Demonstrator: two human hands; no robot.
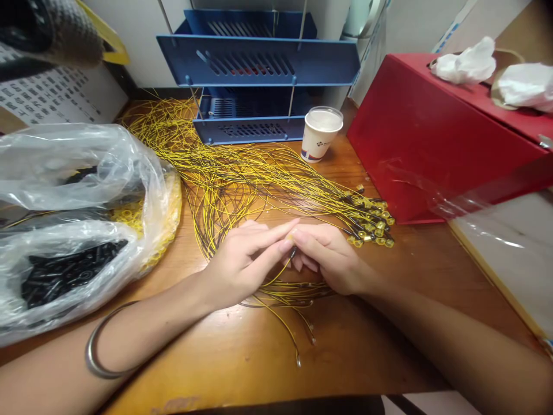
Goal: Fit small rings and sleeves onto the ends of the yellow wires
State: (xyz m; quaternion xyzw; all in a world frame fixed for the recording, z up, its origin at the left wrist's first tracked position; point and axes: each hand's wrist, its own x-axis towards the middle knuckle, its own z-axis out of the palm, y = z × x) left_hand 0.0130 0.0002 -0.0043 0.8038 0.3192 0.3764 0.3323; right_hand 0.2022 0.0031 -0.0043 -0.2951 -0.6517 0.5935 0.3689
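Observation:
Over the middle of the table, my left hand and my right hand meet at the fingertips. Both are closed in a pinch around the end of a yellow-and-black wire. A small black sleeve shows on that wire, with a bit of yellow cap mostly hidden by the fingers. Below my hands lie several loose wire ends with small pale tips. Behind them stretches a large bundle of yellow and black wires, its right end carrying many yellow caps on black sleeves.
At left, a clear plastic bag holds yellow caps, and an open bag of black sleeves sits with it. Blue trays and a paper cup stand at the back. A red box with crumpled tissues is at right.

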